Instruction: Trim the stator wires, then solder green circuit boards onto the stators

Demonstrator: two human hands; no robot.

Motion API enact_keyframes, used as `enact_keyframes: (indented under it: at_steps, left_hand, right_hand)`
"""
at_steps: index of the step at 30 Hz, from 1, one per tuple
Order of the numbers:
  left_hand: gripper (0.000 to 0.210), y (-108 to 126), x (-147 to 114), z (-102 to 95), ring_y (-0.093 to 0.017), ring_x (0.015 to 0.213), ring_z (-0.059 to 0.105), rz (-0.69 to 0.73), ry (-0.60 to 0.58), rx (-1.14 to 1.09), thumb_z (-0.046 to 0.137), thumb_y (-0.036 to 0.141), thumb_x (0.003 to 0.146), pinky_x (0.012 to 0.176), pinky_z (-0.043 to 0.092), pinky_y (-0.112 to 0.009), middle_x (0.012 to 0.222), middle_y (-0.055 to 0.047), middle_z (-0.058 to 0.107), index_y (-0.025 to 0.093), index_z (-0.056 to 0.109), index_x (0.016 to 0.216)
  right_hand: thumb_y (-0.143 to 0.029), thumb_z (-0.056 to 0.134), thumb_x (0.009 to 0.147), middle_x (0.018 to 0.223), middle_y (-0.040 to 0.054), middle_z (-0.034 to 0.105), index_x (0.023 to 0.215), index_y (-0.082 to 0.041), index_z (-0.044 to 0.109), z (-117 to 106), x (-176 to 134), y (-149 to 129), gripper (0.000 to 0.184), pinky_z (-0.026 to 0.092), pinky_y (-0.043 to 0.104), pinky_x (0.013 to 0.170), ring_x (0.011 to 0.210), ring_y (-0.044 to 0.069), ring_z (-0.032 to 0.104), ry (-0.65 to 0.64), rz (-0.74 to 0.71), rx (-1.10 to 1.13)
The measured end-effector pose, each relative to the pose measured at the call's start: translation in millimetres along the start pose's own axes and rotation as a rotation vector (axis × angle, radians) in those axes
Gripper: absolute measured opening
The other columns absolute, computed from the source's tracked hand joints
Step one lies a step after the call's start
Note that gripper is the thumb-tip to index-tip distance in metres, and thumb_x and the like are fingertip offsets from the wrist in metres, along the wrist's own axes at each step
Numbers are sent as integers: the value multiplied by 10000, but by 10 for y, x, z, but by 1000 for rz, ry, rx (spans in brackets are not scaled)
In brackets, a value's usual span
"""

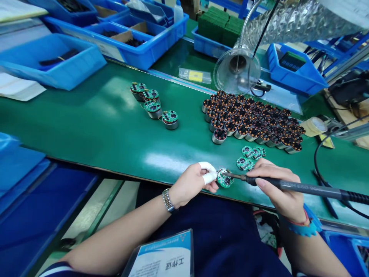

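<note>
My right hand (281,188) is closed around a soldering iron (305,187), and its tip rests on a round green circuit board (225,178) near the table's front edge. At that board's left edge is my left hand (198,179), thumb and forefinger in white finger covers and pinched together. Whatever sits between those fingertips is too small to make out. Several loose round boards (245,164) lie just beyond the iron. Farther back stands a dense group of motor stators (242,119) with copper windings. Several stators topped with green boards (170,119) stand to the left.
A clear fume hood (238,71) on a foil duct hangs over the stators. Blue bins (52,61) line the back left, and another blue bin (296,69) stands back right. The iron's cable (356,197) runs off right. Black tweezers (325,194) lie beneath it.
</note>
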State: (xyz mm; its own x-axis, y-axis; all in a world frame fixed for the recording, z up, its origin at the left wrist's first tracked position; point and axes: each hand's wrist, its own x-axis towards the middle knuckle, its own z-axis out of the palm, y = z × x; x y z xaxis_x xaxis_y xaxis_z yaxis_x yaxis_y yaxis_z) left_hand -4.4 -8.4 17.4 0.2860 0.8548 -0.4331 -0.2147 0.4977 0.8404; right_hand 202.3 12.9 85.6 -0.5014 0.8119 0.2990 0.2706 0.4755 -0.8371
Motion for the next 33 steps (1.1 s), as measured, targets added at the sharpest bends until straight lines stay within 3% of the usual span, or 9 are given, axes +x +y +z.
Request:
enact_keyframes:
  at_steps: [6,11,16,20,22,25,27,30,33]
  left_hand:
    - [61,-6,24,4,-115,557,608,4,-4,9,577,177,720,600,521,-274,602,1,586,135,534,713]
    - [209,34,-45,-61,-165,680,636,72,-4,191,587,293,735,700,531,-347,741,-34,619,148,527,875]
    - [617,-45,-46,-154,-248,1097,526,375,47,768,645,265,693,989,365,-479,1177,-102,572,210,381,1249]
    - [766,-135,52,-74,-266,1136,499,463,30,956,658,259,684,991,357,-490,1201,-101,573,221,273,1345]
    - [783,-149,78,-9,-264,1124,513,470,51,973,662,249,675,979,375,-473,1173,-92,598,219,269,1351]
    - [781,-149,66,66,-240,1098,544,469,71,941,646,200,670,967,400,-426,1136,-74,625,218,266,1352]
    - [771,-159,33,100,-220,1081,561,475,85,915,614,154,675,956,417,-394,1136,-69,626,218,255,1354]
    - [748,-202,-26,135,-208,1063,571,547,125,941,567,107,688,938,438,-372,1143,-75,613,210,241,1353]
    - [707,-252,-67,150,-221,1037,574,700,168,1034,549,95,707,905,462,-382,1122,-91,600,201,252,1340]
  right_hand:
    - [-89,565,753,720,32,629,913,-192,680,-1,25,-17,223,422,324,629,677,153,526,-20,-6,-4]
    - [-122,564,755,695,38,619,920,-195,686,-129,-71,-54,217,401,318,586,650,158,508,126,-26,-3]
    - [-193,574,756,704,43,619,871,-214,698,-472,-350,43,170,404,322,595,683,175,521,475,4,-91]
    - [-228,599,739,777,39,633,843,-201,686,-784,-601,206,138,440,320,632,689,161,560,915,71,-176]
    - [-248,586,757,716,16,617,916,-202,661,-820,-675,267,182,455,314,602,598,135,555,983,39,-138]
    - [-260,535,811,593,-24,580,1057,-220,583,-638,-695,307,254,482,329,572,524,139,568,885,-31,-91]
    - [-228,518,831,621,-17,614,1066,-225,547,-398,-662,295,237,512,350,607,575,157,615,759,27,-93]
    - [-175,559,802,925,54,672,1058,-227,511,-7,-565,233,266,532,361,743,799,176,654,492,106,-107]
    - [-146,588,766,1210,100,561,1132,-232,457,273,-449,163,398,517,341,833,977,183,613,217,64,-112]
